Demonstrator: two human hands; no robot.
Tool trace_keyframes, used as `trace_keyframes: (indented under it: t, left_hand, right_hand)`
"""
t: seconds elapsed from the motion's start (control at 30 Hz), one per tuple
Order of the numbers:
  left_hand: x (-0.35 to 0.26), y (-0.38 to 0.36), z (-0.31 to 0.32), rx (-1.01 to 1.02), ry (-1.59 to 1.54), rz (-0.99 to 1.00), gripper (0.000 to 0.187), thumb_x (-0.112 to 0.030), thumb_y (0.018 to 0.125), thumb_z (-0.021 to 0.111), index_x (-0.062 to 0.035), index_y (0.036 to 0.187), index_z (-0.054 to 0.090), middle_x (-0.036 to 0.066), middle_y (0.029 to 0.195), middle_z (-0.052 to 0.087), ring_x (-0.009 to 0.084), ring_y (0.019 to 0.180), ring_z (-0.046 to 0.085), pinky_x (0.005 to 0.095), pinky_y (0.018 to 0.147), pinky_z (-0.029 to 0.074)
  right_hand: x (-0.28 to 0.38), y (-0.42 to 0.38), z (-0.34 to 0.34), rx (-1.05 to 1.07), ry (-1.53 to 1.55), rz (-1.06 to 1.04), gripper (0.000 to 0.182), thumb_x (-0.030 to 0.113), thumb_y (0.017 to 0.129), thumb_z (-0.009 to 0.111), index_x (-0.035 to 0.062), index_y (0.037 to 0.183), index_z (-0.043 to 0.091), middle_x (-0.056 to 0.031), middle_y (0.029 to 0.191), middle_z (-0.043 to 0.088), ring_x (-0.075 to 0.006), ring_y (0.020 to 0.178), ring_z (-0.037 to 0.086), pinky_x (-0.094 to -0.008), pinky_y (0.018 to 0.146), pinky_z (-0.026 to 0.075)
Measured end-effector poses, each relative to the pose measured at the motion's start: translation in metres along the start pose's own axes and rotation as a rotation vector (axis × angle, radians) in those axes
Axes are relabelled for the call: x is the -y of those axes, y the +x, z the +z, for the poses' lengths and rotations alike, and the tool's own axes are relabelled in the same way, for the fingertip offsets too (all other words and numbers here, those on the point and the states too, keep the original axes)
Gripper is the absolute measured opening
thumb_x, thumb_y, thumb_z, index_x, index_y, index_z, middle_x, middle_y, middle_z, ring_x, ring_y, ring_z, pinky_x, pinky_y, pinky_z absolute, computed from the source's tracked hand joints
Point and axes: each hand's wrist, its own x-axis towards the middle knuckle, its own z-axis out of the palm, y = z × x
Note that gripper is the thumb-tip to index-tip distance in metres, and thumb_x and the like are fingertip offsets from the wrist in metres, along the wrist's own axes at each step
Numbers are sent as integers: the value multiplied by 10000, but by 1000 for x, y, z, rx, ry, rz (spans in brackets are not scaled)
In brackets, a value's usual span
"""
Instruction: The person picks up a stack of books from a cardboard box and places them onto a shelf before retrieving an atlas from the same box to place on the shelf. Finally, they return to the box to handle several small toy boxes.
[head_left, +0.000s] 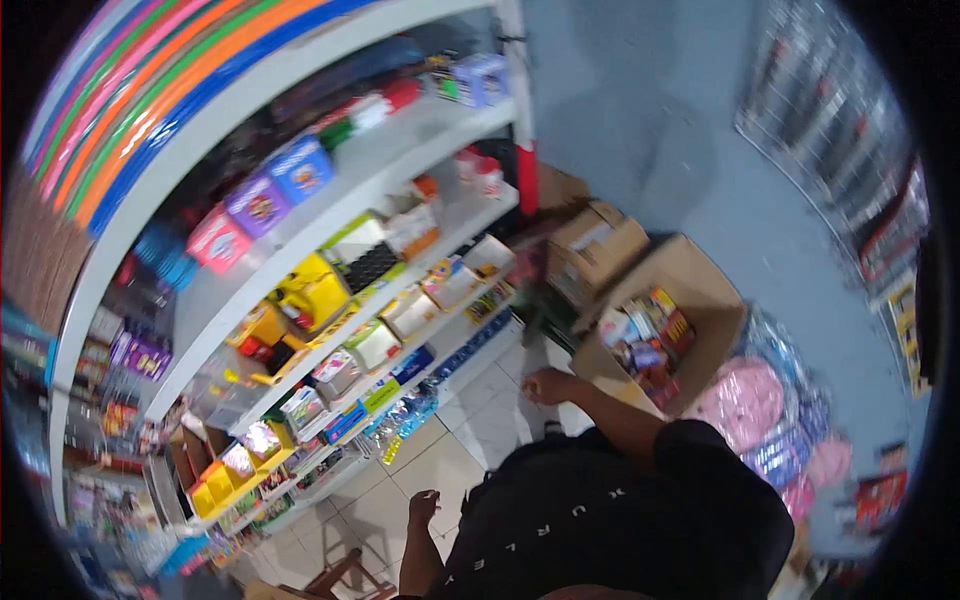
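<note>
My right hand (546, 386) hangs over the tiled floor with its fingers curled in and nothing visible in them. It is nearest to an open cardboard box (715, 290) holding several colourful packets (650, 335). Lower down, my left hand (424, 506) is held over the floor tiles, its fingers loosely bent and apart, with no object in it. Neither hand touches the shelves or the box. The black shirt (620, 520) on my body fills the bottom middle of the view.
A tall white shelf rack (440, 135) on the left carries small boxes, yellow trays (210, 495) and toys. A closed carton (595, 250) stands beside the open box. Pink plastic-wrapped goods (745, 400) lie to the right. A wooden stool (335, 578) is at the bottom.
</note>
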Motion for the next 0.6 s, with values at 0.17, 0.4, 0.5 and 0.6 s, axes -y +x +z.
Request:
trace_keyframes:
  t: [0.17, 0.4, 0.5, 0.6]
  left_hand:
    - [-1, 4, 18, 233, 347, 349, 272, -233, 868, 659, -36, 1054, 675, 55, 821, 682, 161, 640, 663, 294, 519, 491]
    - [-36, 13, 33, 391, 581, 339, 286, -242, 885, 658, -30, 1076, 662, 70, 869, 683, 178, 685, 661, 307, 564, 510]
    - [-63, 24, 28, 407, 623, 326, 292, -246, 892, 658, -27, 1086, 656, 76, 889, 683, 185, 704, 660, 312, 584, 518]
    - [-100, 37, 27, 415, 630, 296, 298, -249, 899, 658, -25, 1095, 651, 83, 910, 684, 192, 724, 659, 318, 603, 526]
  right_hand:
    - [-5, -31, -22, -155, 129, 85, 355, 291, 824, 671, 71, 1097, 619, -108, 949, 674, -284, 928, 638, -409, 811, 501]
    - [-12, -111, -73, -486, 308, 186, 278, 216, 820, 660, 47, 1039, 643, -124, 925, 681, -287, 880, 653, -394, 778, 511]
    - [-53, -137, -67, -613, 273, 233, 233, 175, 813, 658, 32, 997, 654, -133, 899, 686, -281, 837, 664, -378, 752, 517]
    - [-73, -161, -67, -629, 303, 363, 232, 191, 829, 652, 8, 971, 651, -125, 882, 679, -218, 814, 664, -352, 731, 526]
